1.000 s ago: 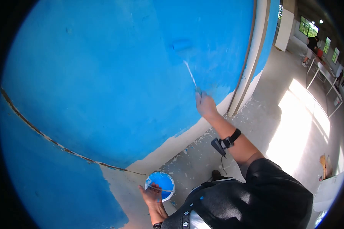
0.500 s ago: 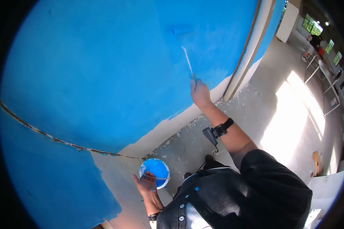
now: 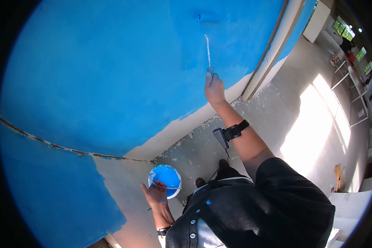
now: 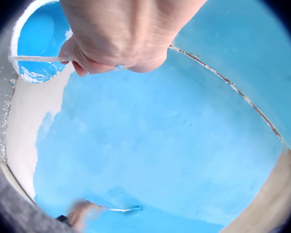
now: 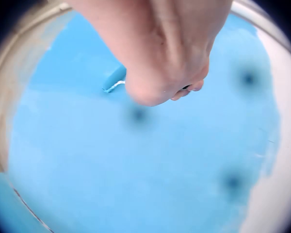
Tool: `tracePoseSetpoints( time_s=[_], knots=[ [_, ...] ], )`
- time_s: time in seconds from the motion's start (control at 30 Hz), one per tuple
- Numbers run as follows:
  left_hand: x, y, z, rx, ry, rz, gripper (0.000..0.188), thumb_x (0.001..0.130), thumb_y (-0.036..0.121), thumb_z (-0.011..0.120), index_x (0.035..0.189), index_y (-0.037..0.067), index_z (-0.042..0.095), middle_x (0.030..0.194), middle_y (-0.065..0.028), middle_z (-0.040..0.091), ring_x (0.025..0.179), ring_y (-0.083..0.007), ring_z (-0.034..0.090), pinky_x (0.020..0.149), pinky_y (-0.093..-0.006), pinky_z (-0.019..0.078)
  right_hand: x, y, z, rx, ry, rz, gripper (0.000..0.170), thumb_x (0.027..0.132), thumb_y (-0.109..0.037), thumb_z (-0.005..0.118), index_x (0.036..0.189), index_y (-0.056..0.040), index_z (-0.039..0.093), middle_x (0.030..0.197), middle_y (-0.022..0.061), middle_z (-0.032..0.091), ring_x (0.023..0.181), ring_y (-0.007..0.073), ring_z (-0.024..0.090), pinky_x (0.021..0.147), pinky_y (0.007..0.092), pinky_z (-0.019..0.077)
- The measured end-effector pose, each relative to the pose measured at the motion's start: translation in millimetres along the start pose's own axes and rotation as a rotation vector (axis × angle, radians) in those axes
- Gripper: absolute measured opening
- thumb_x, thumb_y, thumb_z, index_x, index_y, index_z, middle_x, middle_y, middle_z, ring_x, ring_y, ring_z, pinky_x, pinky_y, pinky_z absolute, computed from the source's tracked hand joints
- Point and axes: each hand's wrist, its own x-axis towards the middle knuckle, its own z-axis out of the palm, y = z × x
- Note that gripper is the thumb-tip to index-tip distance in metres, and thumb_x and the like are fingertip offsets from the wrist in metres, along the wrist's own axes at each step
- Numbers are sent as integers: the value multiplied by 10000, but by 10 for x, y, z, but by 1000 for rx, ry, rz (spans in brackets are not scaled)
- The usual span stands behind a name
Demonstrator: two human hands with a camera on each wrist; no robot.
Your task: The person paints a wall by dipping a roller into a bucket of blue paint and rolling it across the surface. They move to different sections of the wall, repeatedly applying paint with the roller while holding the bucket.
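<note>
My right hand (image 3: 215,89) grips the handle of a paint roller (image 3: 208,51), its fingers curled round it. Against the blue wall (image 3: 111,74) lies the blue roller head (image 3: 208,18); the right wrist view shows the roller head (image 5: 115,78) partly behind the right hand (image 5: 160,53). Low at the wall's foot, my left hand (image 3: 156,196) holds the thin handle of a white bucket (image 3: 179,177) of blue paint. In the left wrist view that bucket handle (image 4: 36,58) runs into the curled fingers of the left hand (image 4: 121,34).
An unpainted pale strip (image 3: 190,115) runs along the wall's bottom, beside the paint-spotted grey floor (image 3: 273,120). A pale vertical post (image 3: 273,51) edges the wall at right. Farther back, a person (image 3: 346,44) is near metal frames (image 3: 351,89). A brush-like object (image 3: 338,177) lies at right.
The roller and my right hand have moved a little higher along the wall. The head view has shifted. My left hand still holds the bucket handle.
</note>
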Motion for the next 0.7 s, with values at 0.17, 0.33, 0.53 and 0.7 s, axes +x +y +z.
tracePoseSetpoints(
  time_s=[0.17,0.33,0.53,0.7],
  knots=[
    [23,7,38,23,-6,-14,648,769,601,419,903,-33,431,838,-94,460,713,-208,443,677,-325,364,-1060,712,363,-194,-314,176,377,856,-355,365,821,5,472,700,267,553,666,444,536,602,504,428],
    [26,-15,130,42,-22,-31,645,766,602,426,891,-30,440,812,-90,472,706,-209,446,679,-332,368,-1484,1258,43,-237,-551,45,364,848,-361,386,823,-17,503,736,224,571,693,415,546,622,483,430],
    [87,-20,67,90,-125,-44,618,789,579,408,939,-19,450,842,-90,495,770,-208,481,718,-332,407,-1370,746,-994,-468,-898,-118,352,830,-360,434,791,-16,498,666,196,556,645,384,541,573,469,414],
    [34,-72,112,109,-130,7,565,826,538,363,900,-12,470,839,-106,522,777,-224,485,752,-337,392,-1416,252,-1258,-528,-1159,-415,298,812,-324,469,741,-35,491,631,162,550,601,361,533,537,457,404]
  ],
)
